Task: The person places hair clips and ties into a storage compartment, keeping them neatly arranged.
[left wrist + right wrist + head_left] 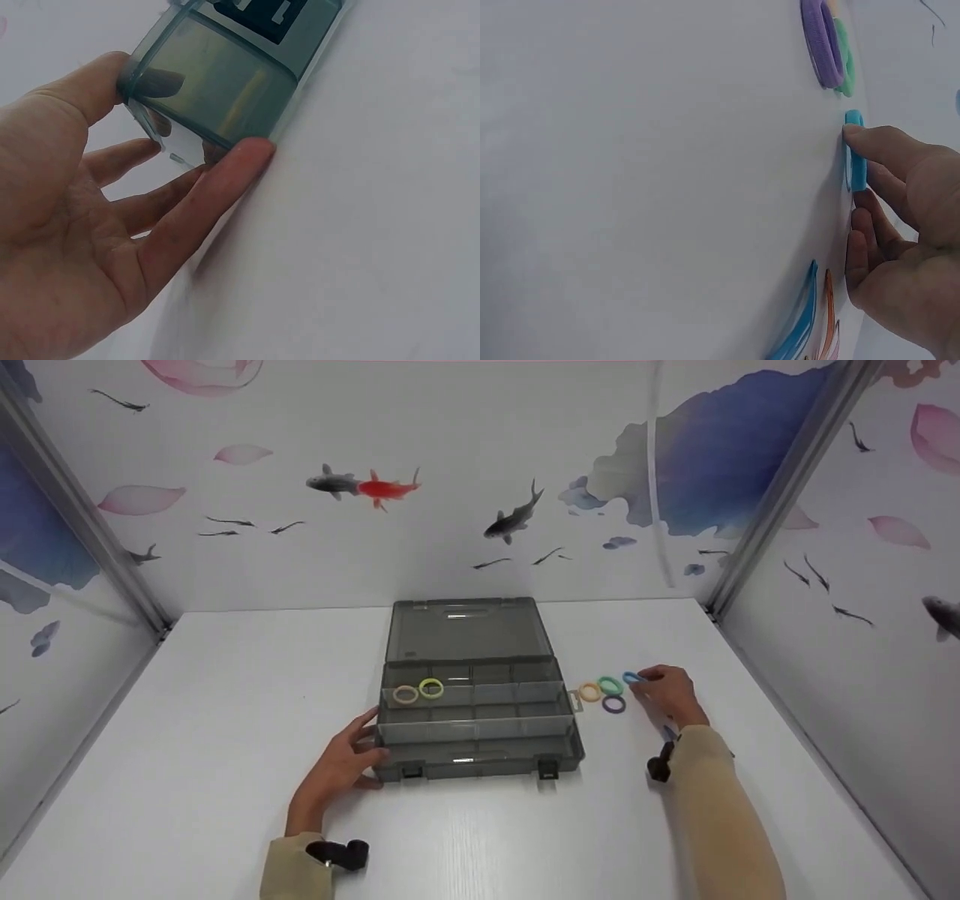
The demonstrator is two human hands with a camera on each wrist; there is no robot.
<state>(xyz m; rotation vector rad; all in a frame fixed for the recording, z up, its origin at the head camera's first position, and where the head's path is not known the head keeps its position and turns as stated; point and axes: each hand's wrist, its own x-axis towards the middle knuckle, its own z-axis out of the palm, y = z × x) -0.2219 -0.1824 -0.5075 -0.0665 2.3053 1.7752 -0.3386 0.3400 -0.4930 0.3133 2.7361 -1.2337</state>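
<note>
where hand (671, 694) pinches, blue ring (859, 171) extends leftward

Blue ring (859, 174) pinched in fingers (891, 148), grey box (480, 770) open

Both forearms before me are clad alike: the left sleeve (294, 868) and the right sleeve (726, 810) are plain beige, the right widening from its cuff up the forearm. At each wrist sits a small black camera, the left camera (339, 854) a flat arm ending in a rounded, stubby head, the right camera (660, 763) (darkly silhouetted, from over here) similarly blunt. Beyond the cuffs, the left hand (339, 759) and right hand (669, 694) are bare.
</note>
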